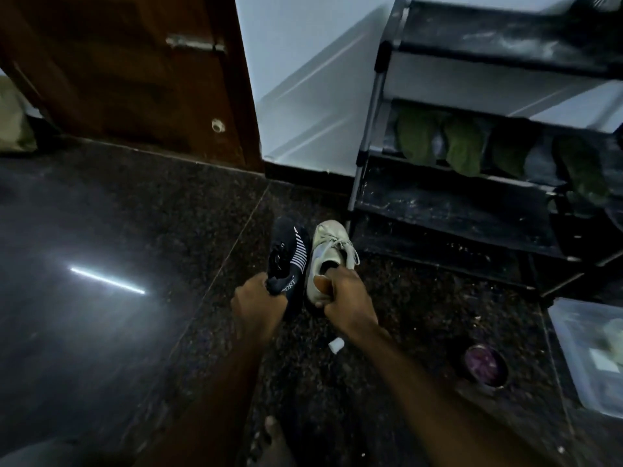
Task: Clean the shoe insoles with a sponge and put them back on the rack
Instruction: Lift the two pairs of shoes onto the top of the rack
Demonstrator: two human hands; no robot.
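Observation:
Two shoes stand side by side on the dark floor in front of the black shoe rack (448,210). My left hand (258,303) grips the heel of a dark navy sport shoe (290,252) with white stripes. My right hand (347,298) grips the heel of a white laced shoe (328,247), with a brown heel lining showing at my fingers. Several green insoles (463,151) lean on the rack's middle shelf. No sponge is recognisable.
A brown wooden door (135,72) stands at the back left beside a white wall. A small white cap (336,345) lies under my right wrist. A round tin with a purple inside (485,365) and a clear plastic box (593,358) sit at the right. My bare foot (273,439) shows below.

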